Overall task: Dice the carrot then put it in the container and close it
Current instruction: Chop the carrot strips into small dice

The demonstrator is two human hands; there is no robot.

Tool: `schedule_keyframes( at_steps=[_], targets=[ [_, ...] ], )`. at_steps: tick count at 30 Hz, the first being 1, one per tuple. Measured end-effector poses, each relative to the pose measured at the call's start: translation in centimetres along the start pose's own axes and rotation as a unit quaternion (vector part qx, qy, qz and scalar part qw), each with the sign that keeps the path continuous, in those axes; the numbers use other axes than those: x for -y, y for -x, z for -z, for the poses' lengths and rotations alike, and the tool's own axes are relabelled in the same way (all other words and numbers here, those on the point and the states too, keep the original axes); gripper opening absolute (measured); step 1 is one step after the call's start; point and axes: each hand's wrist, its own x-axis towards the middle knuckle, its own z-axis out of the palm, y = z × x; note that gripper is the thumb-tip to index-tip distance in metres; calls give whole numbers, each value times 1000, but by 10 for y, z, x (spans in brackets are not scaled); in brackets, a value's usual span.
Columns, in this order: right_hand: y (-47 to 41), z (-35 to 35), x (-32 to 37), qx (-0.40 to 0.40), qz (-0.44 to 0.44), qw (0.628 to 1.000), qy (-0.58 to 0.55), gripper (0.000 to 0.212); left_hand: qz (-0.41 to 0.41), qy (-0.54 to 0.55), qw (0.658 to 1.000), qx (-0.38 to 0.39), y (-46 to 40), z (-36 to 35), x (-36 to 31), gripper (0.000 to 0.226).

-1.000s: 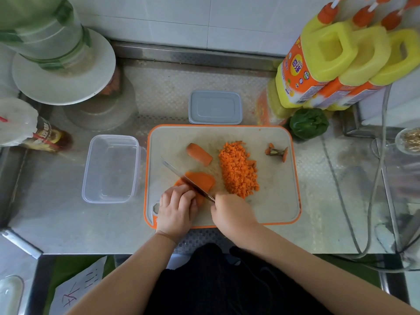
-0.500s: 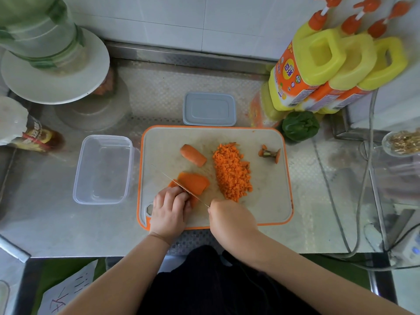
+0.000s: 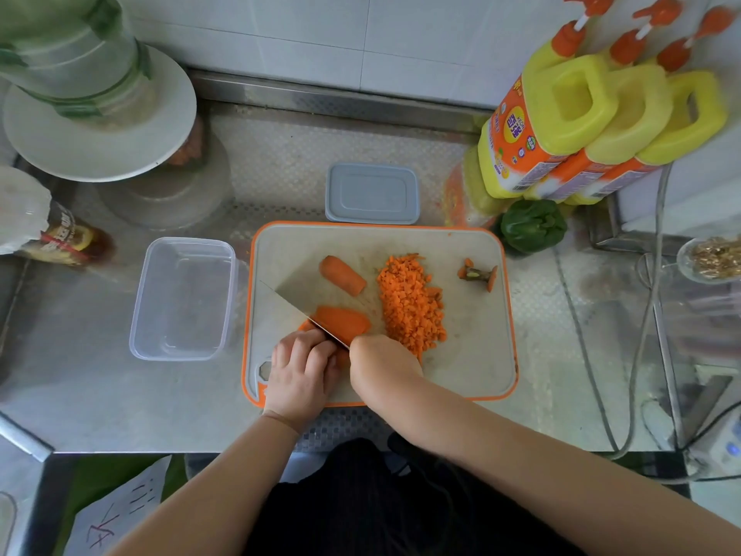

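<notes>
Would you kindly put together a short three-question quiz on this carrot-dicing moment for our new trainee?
1. True or false: some diced carrot already lies in the clear container.
2. Multiple choice: where is the grey lid? A) on the container; B) on the counter behind the cutting board; C) under the green pepper.
3. Fill in: the right hand holds the ____, while the left hand steadies a carrot piece.

Key
1. False: the container holds nothing, and the dice sit in a pile on the board.
2. B.
3. Knife; a second uncut carrot chunk lies further back on the board.
</notes>
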Motion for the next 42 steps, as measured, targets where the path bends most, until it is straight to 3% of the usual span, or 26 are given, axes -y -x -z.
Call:
schedule_keyframes(
  at_steps=[12,18,27,34,42],
  targets=[
    [-5,-7,-11,-30,1,998,-47,19,15,19,1000,13,-3,6,-3,11],
    [0,-13,-4,-43,3,999,-17,27,29,26,999,15,-1,9,-6,11],
    [24,-26,-39,-19,-1,1000,10,19,28,30,999,10,-2,10,-6,10],
    [5,-16,-30,-19,-13,998,-57,11,22,21,999,13,0,12,-5,9],
    [26,-15,-32,-68,51,996,-38,19,22,15,1000,6,-1,12,-4,11]
  ],
)
